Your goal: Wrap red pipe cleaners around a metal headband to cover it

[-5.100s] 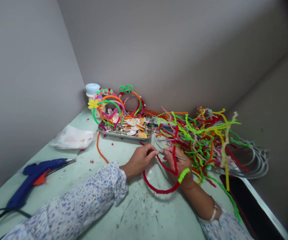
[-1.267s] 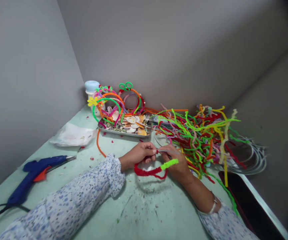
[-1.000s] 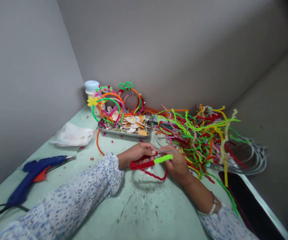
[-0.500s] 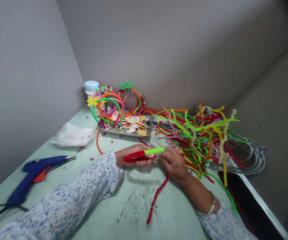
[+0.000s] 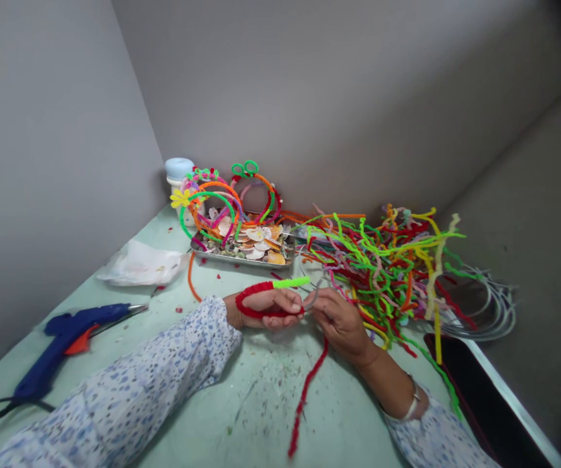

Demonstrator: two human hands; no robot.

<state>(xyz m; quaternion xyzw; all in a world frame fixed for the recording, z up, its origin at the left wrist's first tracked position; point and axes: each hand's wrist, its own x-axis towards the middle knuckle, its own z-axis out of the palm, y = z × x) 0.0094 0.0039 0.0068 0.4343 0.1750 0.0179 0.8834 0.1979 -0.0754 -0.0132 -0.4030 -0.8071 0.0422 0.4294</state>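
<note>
My left hand [image 5: 276,304] is closed around a headband [image 5: 246,296] wrapped in red pipe cleaner, which curves in a U about the palm. One tip of the band wears a bright green sleeve of pipe cleaner [image 5: 292,283]. The other end shows bare grey [image 5: 314,296] between my hands. Fingers bent in a pinch, my right hand [image 5: 341,324] sits at that end. A loose red pipe cleaner [image 5: 307,387] hangs from below the right fingers down over the table; the exact grip is hidden.
A blue glue gun [image 5: 60,344] lies at left near a white plastic bag [image 5: 141,263]. Behind stand a metal tray [image 5: 241,261] of shells, finished headbands [image 5: 212,188] and a blue-lidded jar [image 5: 179,169]. At right are heaped pipe cleaners [image 5: 382,260], grey bands [image 5: 497,318] and a black tray-like object [image 5: 485,396].
The headband has turned and opened in my left hand, its green end swinging away from the right fingers. The hanging red pipe cleaner has dropped slightly lower.
</note>
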